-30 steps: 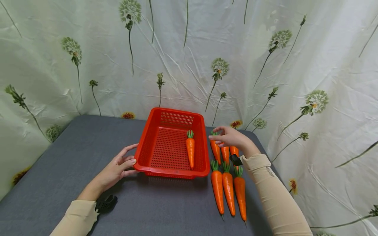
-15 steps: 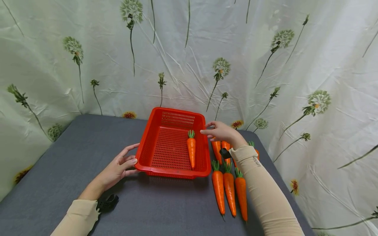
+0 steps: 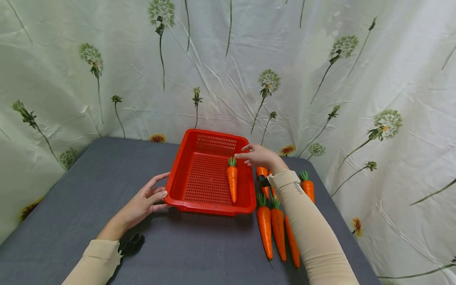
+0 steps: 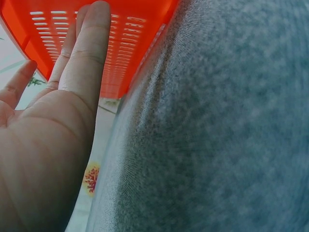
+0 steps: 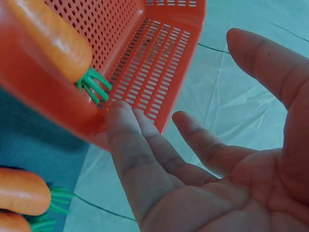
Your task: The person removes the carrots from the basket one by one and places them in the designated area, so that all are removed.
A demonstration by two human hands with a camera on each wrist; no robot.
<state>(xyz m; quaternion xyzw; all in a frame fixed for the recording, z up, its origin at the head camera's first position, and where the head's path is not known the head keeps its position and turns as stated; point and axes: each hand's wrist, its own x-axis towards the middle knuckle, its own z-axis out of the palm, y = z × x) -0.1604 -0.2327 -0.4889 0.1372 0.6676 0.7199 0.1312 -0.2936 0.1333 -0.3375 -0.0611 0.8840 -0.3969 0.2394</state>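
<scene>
A red plastic basket (image 3: pixel 204 174) with slotted walls stands on the grey tabletop, one orange carrot (image 3: pixel 232 183) with a green top lying inside near its right wall. My left hand (image 3: pixel 144 204) is at the basket's left front corner, thumb tip at the rim. In the left wrist view its straight fingers (image 4: pixel 89 53) lie against the outer wall. My right hand (image 3: pixel 261 156) reaches over the basket's right rim, holding nothing. The right wrist view shows its palm (image 5: pixel 241 193) turned to the camera, fingers spread, fingertips right at the rim near the carrot's green top.
Several more carrots lie right of the basket, including a front row (image 3: pixel 265 229) and one farther right (image 3: pixel 308 188). My right sleeve (image 3: pixel 313 221) covers some of them. A dandelion-print curtain (image 3: pixel 213 71) hangs behind the table.
My right hand has moved left from above the carrots to over the basket's right rim, uncovering a carrot at the far right. The left hand has stayed at the basket's corner.
</scene>
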